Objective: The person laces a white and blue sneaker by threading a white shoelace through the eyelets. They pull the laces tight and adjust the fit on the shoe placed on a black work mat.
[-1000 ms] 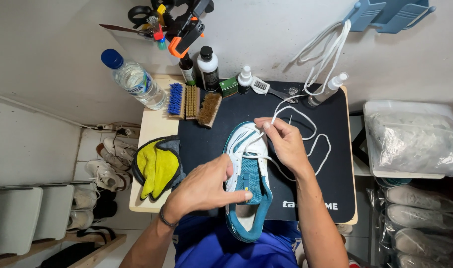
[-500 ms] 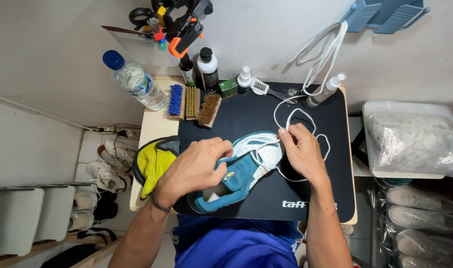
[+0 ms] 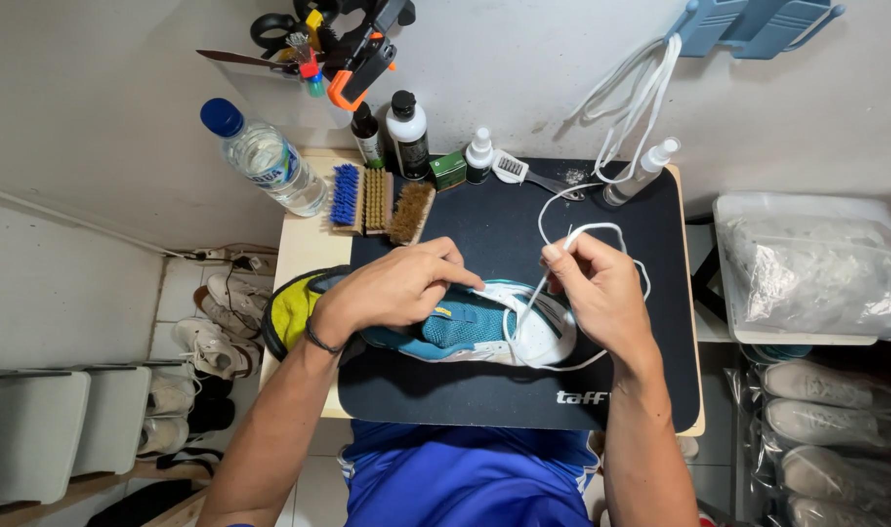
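The left hand point(image 3: 401, 288) lies curled on top of the teal and white sports shoe point(image 3: 475, 332), pressing it down on its side, fingers pointing to 3 o'clock. The right hand point(image 3: 601, 293) pinches the thin white shoelace point(image 3: 587, 229) between thumb and fingers, just at 3 o'clock of the shoe's white toe. The lace loops up toward 12 o'clock. The shoe rests in the middle of the black rubber mat point(image 3: 484, 224) on the surface. At 9 o'clock of the shoe lies a yellow and black cloth point(image 3: 294, 307). At 11 o'clock sit three small brushes point(image 3: 379, 201) and a clear plastic water bottle with a blue cap point(image 3: 265, 161).
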